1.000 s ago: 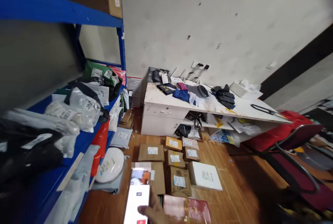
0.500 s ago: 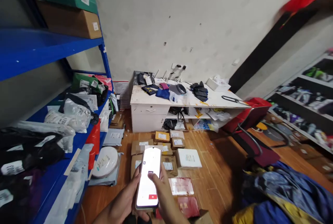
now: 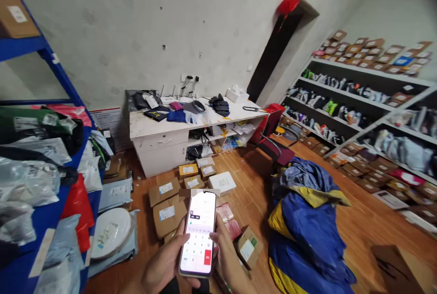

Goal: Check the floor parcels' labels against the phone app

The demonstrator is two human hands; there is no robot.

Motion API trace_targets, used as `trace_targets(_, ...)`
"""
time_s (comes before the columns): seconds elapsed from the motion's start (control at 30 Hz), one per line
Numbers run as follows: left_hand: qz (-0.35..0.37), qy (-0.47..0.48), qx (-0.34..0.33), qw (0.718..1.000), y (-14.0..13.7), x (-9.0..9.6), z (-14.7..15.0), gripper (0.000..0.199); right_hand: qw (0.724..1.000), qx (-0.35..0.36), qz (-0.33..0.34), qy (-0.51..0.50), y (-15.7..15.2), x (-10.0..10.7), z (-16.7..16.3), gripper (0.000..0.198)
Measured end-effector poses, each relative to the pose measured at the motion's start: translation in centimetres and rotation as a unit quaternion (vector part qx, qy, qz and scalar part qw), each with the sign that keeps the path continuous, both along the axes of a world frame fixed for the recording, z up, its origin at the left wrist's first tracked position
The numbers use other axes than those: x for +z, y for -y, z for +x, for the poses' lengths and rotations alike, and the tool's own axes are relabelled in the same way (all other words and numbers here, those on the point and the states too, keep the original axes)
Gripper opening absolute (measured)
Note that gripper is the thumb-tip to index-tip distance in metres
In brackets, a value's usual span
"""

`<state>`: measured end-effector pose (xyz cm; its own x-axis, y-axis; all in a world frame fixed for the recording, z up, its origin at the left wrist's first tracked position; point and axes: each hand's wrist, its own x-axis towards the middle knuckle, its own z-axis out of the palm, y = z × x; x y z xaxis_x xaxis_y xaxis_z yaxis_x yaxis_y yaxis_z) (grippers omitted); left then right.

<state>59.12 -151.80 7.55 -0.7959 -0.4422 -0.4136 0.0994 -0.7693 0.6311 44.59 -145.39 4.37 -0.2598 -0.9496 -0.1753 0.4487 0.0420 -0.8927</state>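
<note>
A smartphone (image 3: 197,239) with a lit white screen is held upright between both hands, low in the middle of the view. Its display shows a number keypad with a red key at the lower right. My left hand (image 3: 167,257) wraps the phone's left edge, thumb at the keypad's left side. Around the right edge closes my right hand (image 3: 227,257), its thumb over the upper right of the keypad. On the floor just beyond the phone lie labelled cardboard boxes (image 3: 170,213), a white box (image 3: 222,183) and a red-and-white package (image 3: 229,221).
A blue rack (image 3: 73,189) with bagged parcels stands at the left. Ahead is a white desk (image 3: 153,132) with caps and gloves. A chair (image 3: 278,137) and a blue-yellow tarp heap (image 3: 307,225) lie right, before full parcel shelves (image 3: 362,98).
The view has swung right, showing more shelves. A number keypad has appeared on the phone. My right thumb has moved from the screen's middle to its right side; my left thumb now reaches the keypad.
</note>
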Motion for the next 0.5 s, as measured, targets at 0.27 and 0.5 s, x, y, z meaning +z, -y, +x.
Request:
trace_targets(0.27, -0.1, 0.101, -0.043, 0.989, -2.4, 0.8, -4.1, 0.093, 0.999, -0.042, -0.013, -0.031, -3.9, 0.9, -2.9, 0.071)
trace_targets(0.5, -0.033, 0.024, -0.087, 0.995, -4.2, 0.4, -7.1, 0.102, 0.997, -0.04, -0.072, 0.016, -7.1, 1.0, -6.0, 0.068)
